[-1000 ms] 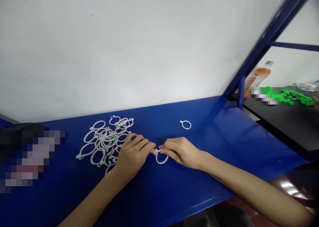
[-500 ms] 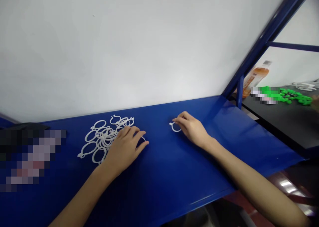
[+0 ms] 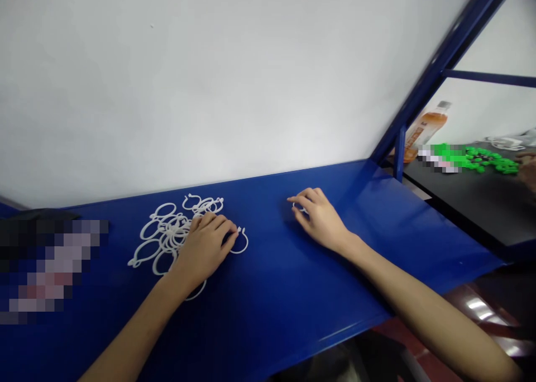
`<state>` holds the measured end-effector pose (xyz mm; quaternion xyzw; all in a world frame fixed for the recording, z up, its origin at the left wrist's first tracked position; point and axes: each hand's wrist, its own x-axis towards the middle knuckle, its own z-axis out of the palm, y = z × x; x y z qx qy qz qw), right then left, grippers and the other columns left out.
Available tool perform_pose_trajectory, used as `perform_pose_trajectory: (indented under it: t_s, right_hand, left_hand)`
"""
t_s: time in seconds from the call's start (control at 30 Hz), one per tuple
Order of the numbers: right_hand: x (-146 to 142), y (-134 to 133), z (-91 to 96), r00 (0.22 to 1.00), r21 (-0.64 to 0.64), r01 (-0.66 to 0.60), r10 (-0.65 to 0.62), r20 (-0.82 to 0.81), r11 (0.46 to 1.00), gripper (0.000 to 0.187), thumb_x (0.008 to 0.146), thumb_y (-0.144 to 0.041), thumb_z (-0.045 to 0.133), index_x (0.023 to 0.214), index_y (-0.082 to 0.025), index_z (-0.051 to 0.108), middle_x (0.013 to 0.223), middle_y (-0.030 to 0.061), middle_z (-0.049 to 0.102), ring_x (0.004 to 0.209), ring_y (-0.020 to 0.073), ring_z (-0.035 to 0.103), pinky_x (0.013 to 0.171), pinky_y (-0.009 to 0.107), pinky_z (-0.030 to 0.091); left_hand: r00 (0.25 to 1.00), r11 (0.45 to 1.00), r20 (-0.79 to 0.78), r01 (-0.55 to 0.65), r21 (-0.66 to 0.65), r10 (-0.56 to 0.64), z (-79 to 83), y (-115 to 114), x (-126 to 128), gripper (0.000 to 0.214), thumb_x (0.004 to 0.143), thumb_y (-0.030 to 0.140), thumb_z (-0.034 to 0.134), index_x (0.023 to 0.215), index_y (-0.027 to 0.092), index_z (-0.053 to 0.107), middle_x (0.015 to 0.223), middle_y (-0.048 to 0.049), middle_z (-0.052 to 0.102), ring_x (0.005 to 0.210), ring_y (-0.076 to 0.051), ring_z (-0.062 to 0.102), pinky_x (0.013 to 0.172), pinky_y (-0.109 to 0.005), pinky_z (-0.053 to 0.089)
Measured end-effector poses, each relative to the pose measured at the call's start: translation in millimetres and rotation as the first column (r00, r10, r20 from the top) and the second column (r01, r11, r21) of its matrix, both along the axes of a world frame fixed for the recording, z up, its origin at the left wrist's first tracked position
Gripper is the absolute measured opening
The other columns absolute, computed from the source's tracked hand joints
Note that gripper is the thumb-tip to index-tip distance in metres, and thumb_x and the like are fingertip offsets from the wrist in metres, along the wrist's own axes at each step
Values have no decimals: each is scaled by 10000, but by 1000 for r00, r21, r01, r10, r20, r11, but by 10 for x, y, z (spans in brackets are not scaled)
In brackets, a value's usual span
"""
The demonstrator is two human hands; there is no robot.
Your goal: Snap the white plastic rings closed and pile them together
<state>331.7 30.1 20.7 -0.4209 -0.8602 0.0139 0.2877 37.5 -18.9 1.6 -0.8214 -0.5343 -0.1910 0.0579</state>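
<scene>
We see the left hand (image 3: 207, 242) spread low over a loose heap of thin white plastic-looking rings (image 3: 171, 234), its palm hiding some of them. Beside its thumb and forefinger lies one thin white ring with a gap at its top (image 3: 246, 245); those two fingers sit close together at the ring's edge, but we cannot tell whether they pinch it. The heap rests on the left half of the smooth blue tabletop (image 3: 293, 298), probably because that keeps every ring within this hand's short reach.

Well apart from the heap, we find the right hand (image 3: 320, 217) hanging over another thin white ring (image 3: 300, 208), most of which it covers. Its thumb and forefinger stand slightly apart, with no clear grip, so we take the ring to be resting on the blue surface. We judge that the bare stretch between the hands helps keep this ring from tangling with the others, since those in the heap overlap closely.
</scene>
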Motion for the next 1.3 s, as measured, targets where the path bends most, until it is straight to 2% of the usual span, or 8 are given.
perform_pose_trajectory:
  t_s: [0.1, 0.17, 0.33, 0.43, 0.6, 1.03, 1.13, 1.3]
  right_hand:
    - [-167, -218, 35, 966, -164, -258, 251, -62, 952, 287, 1012, -357, 532, 1199, -166, 636, 1056, 95, 679, 980, 225, 611, 916, 396, 507]
    - [-263, -343, 39, 939, -272, -343, 321, -126, 899, 302, 996, -404, 563, 1175, -166, 613, 992, 68, 689, 933, 203, 635, 859, 349, 521]
    - [-356, -456, 13, 950, -372, -311, 275, -149, 874, 197, 1044, -295, 444, 1075, -167, 591, 928, 58, 684, 796, 173, 643, 732, 302, 513]
    - [-337, -428, -11, 942, -325, -330, 284, -179, 886, 215, 1054, -257, 415, 1100, -159, 601, 986, 73, 697, 841, 169, 653, 779, 301, 518]
    - [-317, -403, -55, 901, -211, -433, 427, -76, 876, 269, 1059, -247, 408, 1163, -136, 630, 976, 83, 699, 855, 171, 631, 776, 298, 511]
    - [-313, -430, -109, 848, 138, -498, 446, 287, 856, 294, 1044, -107, 353, 1144, -46, 623, 829, 82, 645, 723, 179, 524, 661, 315, 425]
    - [-324, -435, -107, 837, 151, -512, 453, 307, 845, 285, 1049, -127, 366, 1142, -54, 625, 819, 81, 644, 731, 181, 537, 661, 318, 424]
    - [-252, -317, -9, 880, 50, -439, 418, 227, 897, 306, 1057, -175, 374, 1180, -123, 649, 919, 96, 666, 827, 198, 560, 709, 325, 454]
  left_hand:
    - [999, 993, 43, 19, 120, -24, 60, -77, 163, 159, 946, 265, 544, 806, 214, 600, 846, -23, 676, 894, -228, 573, 865, -405, 403]
    - [996, 979, 74, 40, 202, -56, 104, -144, 285, 160, 938, 239, 551, 782, 208, 566, 788, -17, 650, 845, -216, 569, 840, -388, 414]
    - [956, 969, 232, 130, 210, -178, 194, -269, 472, 130, 930, 215, 576, 804, 210, 544, 758, 5, 623, 780, -178, 558, 809, -344, 441]
    - [905, 980, 377, 181, 82, -198, 216, -281, 473, 135, 946, 254, 574, 818, 216, 557, 776, 18, 632, 783, -153, 576, 776, -295, 461]
    - [877, 979, 470, 169, -109, -99, 187, -244, 428, 208, 932, 403, 608, 816, 230, 625, 782, 26, 651, 748, -146, 606, 690, -274, 470]
    - [884, 972, 430, 230, -55, -185, 159, -232, 440, 188, 923, 234, 578, 746, 232, 642, 759, 10, 689, 807, -178, 596, 768, -320, 491]
    - [899, 975, 402, 216, -60, -174, 159, -242, 452, 175, 926, 259, 580, 762, 230, 633, 764, 4, 691, 808, -183, 596, 764, -328, 499]
    - [941, 978, 273, 208, -3, -199, 151, -177, 367, 137, 927, 351, 612, 934, 224, 663, 895, -37, 720, 923, -222, 605, 852, -377, 503]
